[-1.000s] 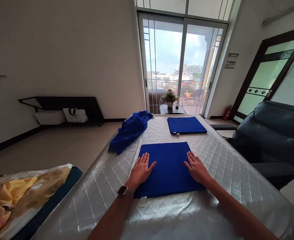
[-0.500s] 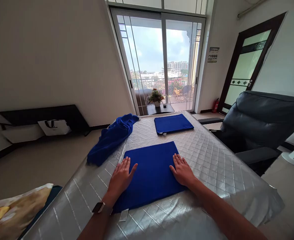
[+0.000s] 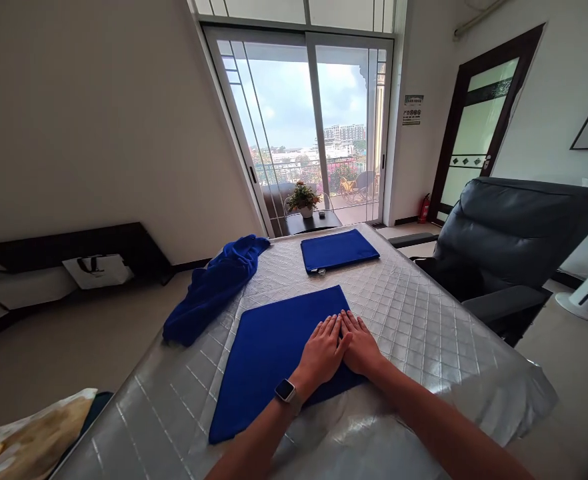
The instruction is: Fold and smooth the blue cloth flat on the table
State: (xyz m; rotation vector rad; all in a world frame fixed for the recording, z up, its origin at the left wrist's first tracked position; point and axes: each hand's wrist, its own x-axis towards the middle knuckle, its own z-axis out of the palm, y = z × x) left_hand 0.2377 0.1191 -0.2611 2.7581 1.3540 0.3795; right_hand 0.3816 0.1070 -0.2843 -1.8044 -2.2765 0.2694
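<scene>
A blue folded cloth (image 3: 269,360) lies flat on the silver quilted table cover (image 3: 404,327) in front of me. My left hand (image 3: 323,350) rests palm down toward its right side, fingers stretched out. Beside it, my right hand (image 3: 361,343) lies flat on the cloth's right edge, and the two hands touch. Neither hand grips anything. Farther back sits a second blue folded cloth (image 3: 341,250), a small label at its near edge. A crumpled blue cloth (image 3: 217,287) lies along the table's left edge.
To the right stands a black armchair (image 3: 519,233) close to the table. A potted plant (image 3: 304,198) is on a small dark table beyond the far edge. A patterned cushion or fabric (image 3: 39,427) is at lower left. A white bag (image 3: 98,271) sits on a low shelf.
My left hand has slid right across the folded cloth until it meets my right hand. The right hand stays by the right edge. The view has shifted slightly.
</scene>
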